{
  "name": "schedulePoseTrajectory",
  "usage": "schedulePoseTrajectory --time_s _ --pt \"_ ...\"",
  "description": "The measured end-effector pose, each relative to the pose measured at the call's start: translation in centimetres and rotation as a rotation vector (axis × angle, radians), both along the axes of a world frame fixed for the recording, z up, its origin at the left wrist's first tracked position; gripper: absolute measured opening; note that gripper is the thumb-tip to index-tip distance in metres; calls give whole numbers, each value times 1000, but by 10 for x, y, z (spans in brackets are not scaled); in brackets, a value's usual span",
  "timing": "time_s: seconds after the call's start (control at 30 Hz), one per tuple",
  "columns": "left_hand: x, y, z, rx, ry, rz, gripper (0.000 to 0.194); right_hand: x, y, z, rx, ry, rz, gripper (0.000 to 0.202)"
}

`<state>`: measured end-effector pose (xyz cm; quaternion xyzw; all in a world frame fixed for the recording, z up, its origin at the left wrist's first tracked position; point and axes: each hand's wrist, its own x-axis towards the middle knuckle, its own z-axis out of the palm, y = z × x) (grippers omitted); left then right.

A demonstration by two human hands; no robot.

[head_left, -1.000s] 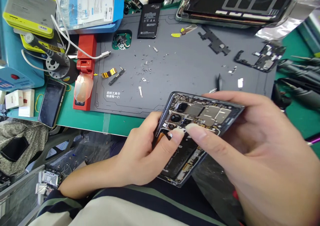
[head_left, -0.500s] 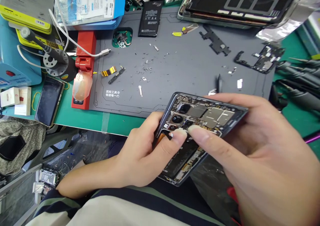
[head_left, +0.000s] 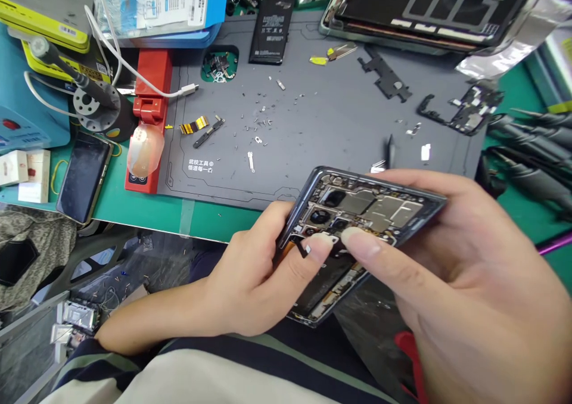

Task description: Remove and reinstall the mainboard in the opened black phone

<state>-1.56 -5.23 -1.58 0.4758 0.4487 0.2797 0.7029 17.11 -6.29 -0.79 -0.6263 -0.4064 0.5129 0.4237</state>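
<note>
An opened phone point(head_left: 379, 207), its back off, is held tilted between both hands above the front edge of the bench. Camera modules point(head_left: 319, 216), metal shields and a dark battery point(head_left: 319, 279) show inside it. My left hand point(head_left: 259, 273) grips the lower left side, its thumb lying on the inner parts just below the cameras. Around the right side wraps my right hand point(head_left: 460, 261), with its thumb pressing near the middle of the board. A small black flex piece point(head_left: 300, 244) sticks up beside the left thumb. The fingers under the phone are hidden.
On the grey mat point(head_left: 313, 136) lie several tiny screws, a loose battery point(head_left: 270, 31), a black bracket point(head_left: 385, 75) and a flex cable point(head_left: 193, 124). A red clamp-like device point(head_left: 154, 76) stands at left, another phone point(head_left: 84, 174) beside it. Screwdrivers point(head_left: 527, 165) lie at right.
The right thumb has shifted slightly to the right, away from the left thumb's tip. The phone has tilted a little; both hands keep hold of it.
</note>
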Motion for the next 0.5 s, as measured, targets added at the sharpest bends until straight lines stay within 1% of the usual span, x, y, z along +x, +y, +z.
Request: schedulePoseTrajectory --time_s 0.1,0.23,0.37,0.5 --pt "-1 0 0 10 11 -22 37 -3 0 1 -20 -8 -39 40" --pt "-3 0 -1 -1 17 -43 36 -5 -1 2 -25 -20 -36 38" --pt "-2 0 -1 12 -8 -31 38 -2 -2 4 -12 -21 -22 39" --pt "-1 -2 -1 -55 -55 8 42 -4 0 6 -39 -24 -35 40"
